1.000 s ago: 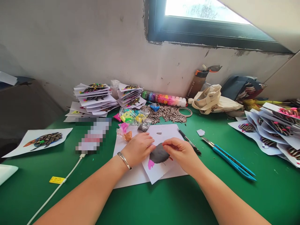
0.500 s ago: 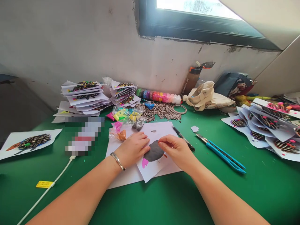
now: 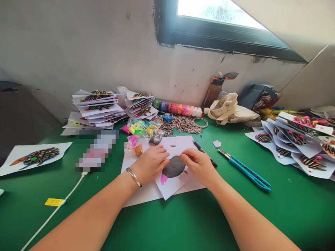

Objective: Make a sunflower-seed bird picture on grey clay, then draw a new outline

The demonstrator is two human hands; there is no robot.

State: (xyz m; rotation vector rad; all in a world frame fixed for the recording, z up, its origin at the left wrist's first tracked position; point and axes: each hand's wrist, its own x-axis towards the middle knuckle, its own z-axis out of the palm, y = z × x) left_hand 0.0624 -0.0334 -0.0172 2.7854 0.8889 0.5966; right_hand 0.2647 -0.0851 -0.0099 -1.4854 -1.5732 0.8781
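Observation:
A flattened oval of black clay point(image 3: 173, 167) is stuck on a small white card point(image 3: 169, 191), with a pink clay piece point(image 3: 163, 179) at its lower left and a small orange-brown bit point(image 3: 185, 172) at its right. My left hand point(image 3: 152, 161) lies on the card's left side, fingers stretched out, the tips by the clay's left edge. At the upper right edge of the clay, my right hand point(image 3: 199, 164) is closed in a pinch; whatever sits between its fingertips is hidden. One sunflower seed point(image 3: 172, 145) lies above the clay on a larger white sheet point(image 3: 143, 200).
Beyond the sheet lie bagged coloured clays point(image 3: 138, 127) and a heap of sunflower seeds point(image 3: 180, 124). A black pen point(image 3: 206, 153) and blue utility knife point(image 3: 246, 170) are on the right. Stacked seed-picture cards point(image 3: 98, 108) stand back left, more cards point(image 3: 298, 139) at right.
The whole view has shifted slightly as the head moved. Both hands keep nearly the same places around the black clay, the right still pinched at its upper right edge.

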